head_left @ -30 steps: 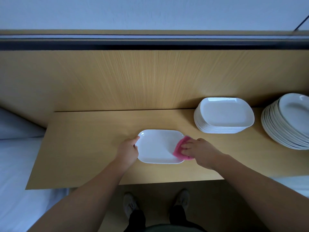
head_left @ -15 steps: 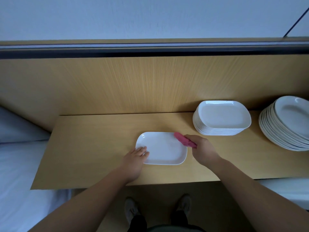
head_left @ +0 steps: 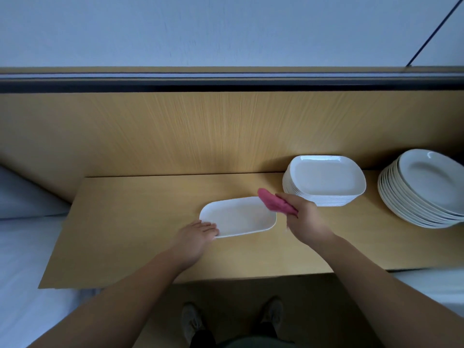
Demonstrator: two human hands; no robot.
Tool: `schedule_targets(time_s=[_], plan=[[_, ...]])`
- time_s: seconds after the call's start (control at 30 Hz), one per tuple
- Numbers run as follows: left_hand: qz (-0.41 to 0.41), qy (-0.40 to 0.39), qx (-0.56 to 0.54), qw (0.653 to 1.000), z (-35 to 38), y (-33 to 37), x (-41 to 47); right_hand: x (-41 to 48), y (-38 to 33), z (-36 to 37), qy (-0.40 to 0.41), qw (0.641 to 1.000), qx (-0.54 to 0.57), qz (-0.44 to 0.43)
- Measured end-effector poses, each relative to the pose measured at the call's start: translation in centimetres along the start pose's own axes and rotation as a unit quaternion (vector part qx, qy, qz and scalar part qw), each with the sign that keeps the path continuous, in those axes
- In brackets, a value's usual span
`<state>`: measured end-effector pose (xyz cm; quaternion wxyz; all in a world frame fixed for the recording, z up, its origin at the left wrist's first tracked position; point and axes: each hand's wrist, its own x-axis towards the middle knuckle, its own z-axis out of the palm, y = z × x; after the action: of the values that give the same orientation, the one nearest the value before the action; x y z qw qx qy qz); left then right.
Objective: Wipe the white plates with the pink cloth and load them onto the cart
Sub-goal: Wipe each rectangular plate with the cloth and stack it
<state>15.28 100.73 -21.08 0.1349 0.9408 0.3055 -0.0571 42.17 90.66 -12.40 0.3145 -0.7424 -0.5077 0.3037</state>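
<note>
Pinching the pink cloth (head_left: 275, 203) in my right hand (head_left: 305, 222) at the white plate (head_left: 238, 217)'s far right corner, I lay my left hand (head_left: 193, 239)'s straight fingers against its near left rim, on a wooden counter (head_left: 125, 222) below a wood panel (head_left: 175, 134) and pale wall (head_left: 226, 28).

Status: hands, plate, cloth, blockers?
Left hand flat, touching plate at near-left rim. Right hand grips pink cloth at plate's far-right corner. Rectangular stack, round stack apart, right.

Rect. white plate (head_left: 238, 217) flat, pink cloth (head_left: 275, 203) bunched
</note>
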Motion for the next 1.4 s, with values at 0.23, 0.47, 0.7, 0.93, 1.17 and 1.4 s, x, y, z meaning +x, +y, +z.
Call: schedule_targets(time_s=[0.23, 0.47, 0.7, 0.93, 1.17, 1.4], plan=[[-0.121, 0.052, -0.088, 0.987, -5.9, 0.9, 1.3, 0.6, -3.4, -1.9, 0.024, 0.997, 0.042, -0.058], [-0.165, 0.132, -0.299, 0.931, -7.9, 0.6, 1.2, 1.4, -4.0, -1.8, 0.047, 0.993, 0.052, -0.094], [-0.242, 0.065, -0.370, 0.895, -8.0, -1.0, 1.1, 2.4, -3.5, 0.6, 0.029, 0.992, 0.011, -0.119], [-0.237, -0.017, -0.443, 0.864, -7.7, -2.5, 0.9, 4.9, -4.1, 5.0, 0.028, 0.991, -0.071, -0.111], [-0.271, 0.057, -0.432, 0.858, -5.9, -2.3, 1.4, 5.9, -3.6, 11.0, -0.179, 0.929, -0.282, -0.158], [-0.269, 0.044, -0.488, 0.829, -5.6, -3.2, 0.8, 7.1, -1.5, 11.5, -0.237, 0.921, -0.240, -0.197]])
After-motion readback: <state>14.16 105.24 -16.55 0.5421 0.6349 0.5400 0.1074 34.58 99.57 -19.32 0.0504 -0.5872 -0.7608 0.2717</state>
